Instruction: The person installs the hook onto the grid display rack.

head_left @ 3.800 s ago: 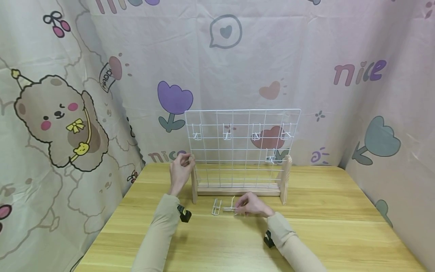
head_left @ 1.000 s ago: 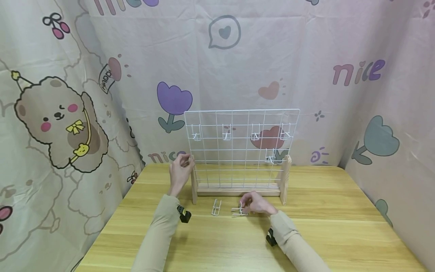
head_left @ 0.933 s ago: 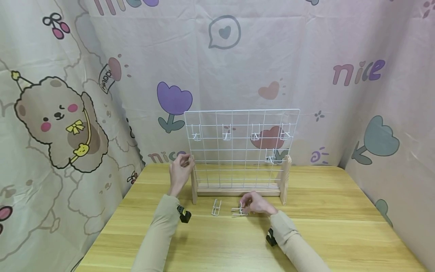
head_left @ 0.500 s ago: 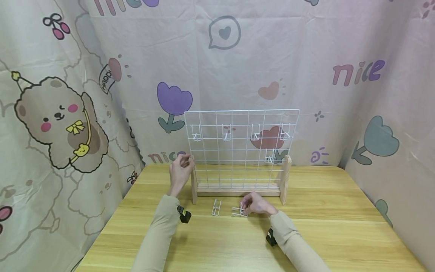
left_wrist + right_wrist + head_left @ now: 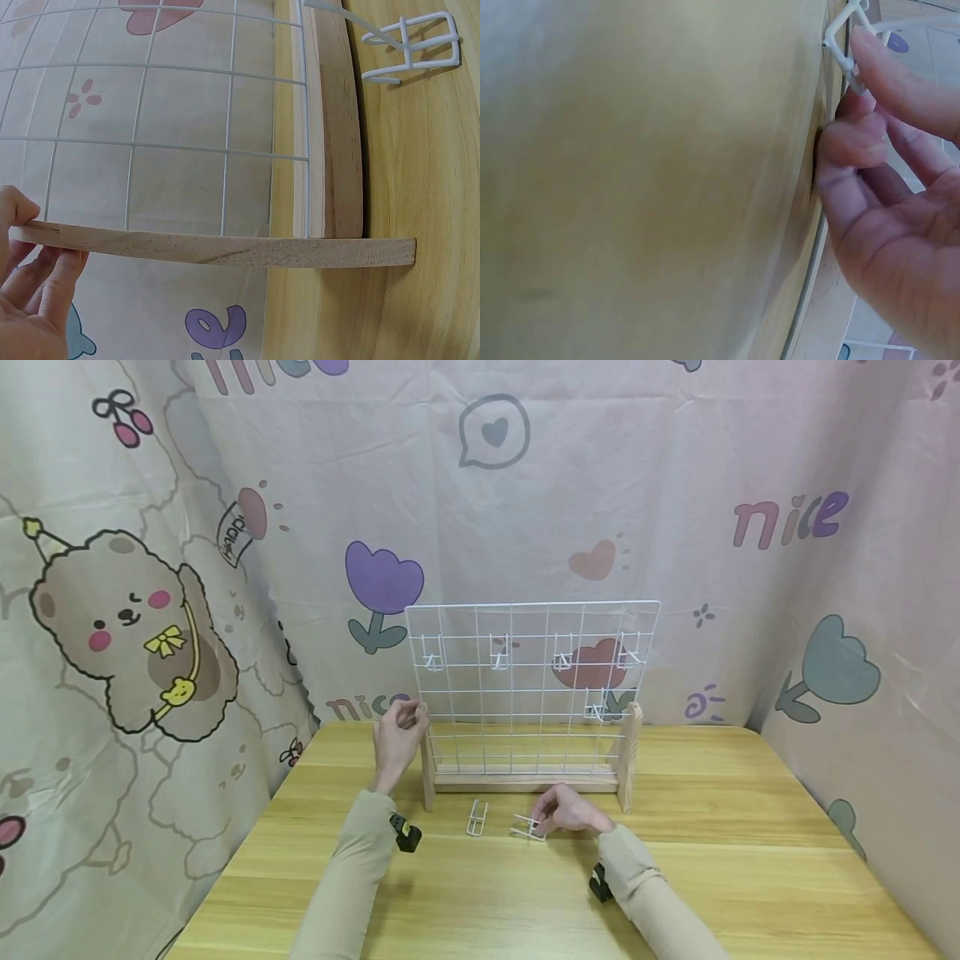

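Note:
A white wire grid panel (image 5: 534,603) stands upright in a wooden base (image 5: 525,783). My left hand (image 5: 397,739) grips the top of the left wooden upright (image 5: 225,248), thumb on one side and fingers on the other. In front of the base, my right hand (image 5: 567,811) pinches a white wire hook (image 5: 527,828) low over the table; the fingers cover part of it. To its left lies a second white wire hook (image 5: 477,818), whose angled prong shows in the left wrist view.
Several similar hooks, such as the top-left one (image 5: 432,653), hang on the grid. One hook (image 5: 595,706) hangs lower at the right. The right wooden upright (image 5: 630,756) stands beyond my right hand. A printed curtain (image 5: 480,518) closes off the back of the wooden table (image 5: 480,893).
My right hand has shifted slightly right with the hook, and the hook has turned in its fingers. The left hand and the lying hook have stayed put.

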### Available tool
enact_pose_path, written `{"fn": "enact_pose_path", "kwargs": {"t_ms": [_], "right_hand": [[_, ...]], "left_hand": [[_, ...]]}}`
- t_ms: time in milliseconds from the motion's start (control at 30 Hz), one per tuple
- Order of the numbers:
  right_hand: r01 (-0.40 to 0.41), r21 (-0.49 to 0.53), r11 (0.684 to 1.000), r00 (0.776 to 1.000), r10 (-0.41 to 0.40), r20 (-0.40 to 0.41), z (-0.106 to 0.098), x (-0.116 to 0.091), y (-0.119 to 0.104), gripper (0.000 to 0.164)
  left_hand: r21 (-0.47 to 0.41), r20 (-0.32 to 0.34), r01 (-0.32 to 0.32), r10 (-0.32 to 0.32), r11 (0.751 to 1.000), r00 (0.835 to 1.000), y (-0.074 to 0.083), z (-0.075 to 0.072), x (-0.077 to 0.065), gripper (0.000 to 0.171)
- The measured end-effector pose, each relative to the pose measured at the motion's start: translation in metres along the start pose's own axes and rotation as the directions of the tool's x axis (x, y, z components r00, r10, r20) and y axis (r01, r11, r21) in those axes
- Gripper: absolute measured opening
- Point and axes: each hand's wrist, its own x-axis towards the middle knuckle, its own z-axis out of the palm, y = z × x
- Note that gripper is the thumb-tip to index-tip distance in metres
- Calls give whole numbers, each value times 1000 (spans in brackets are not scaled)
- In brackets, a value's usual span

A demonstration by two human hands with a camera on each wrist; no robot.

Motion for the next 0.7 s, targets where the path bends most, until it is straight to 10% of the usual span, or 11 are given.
{"fn": "enact_pose_path", "kwargs": {"t_ms": [700], "right_hand": [[-7,28,1000,999,6,47,-4,-3,0,11]], "left_hand": [[1,7,-4,4,1000,1000,-1,0,1,27]]}}
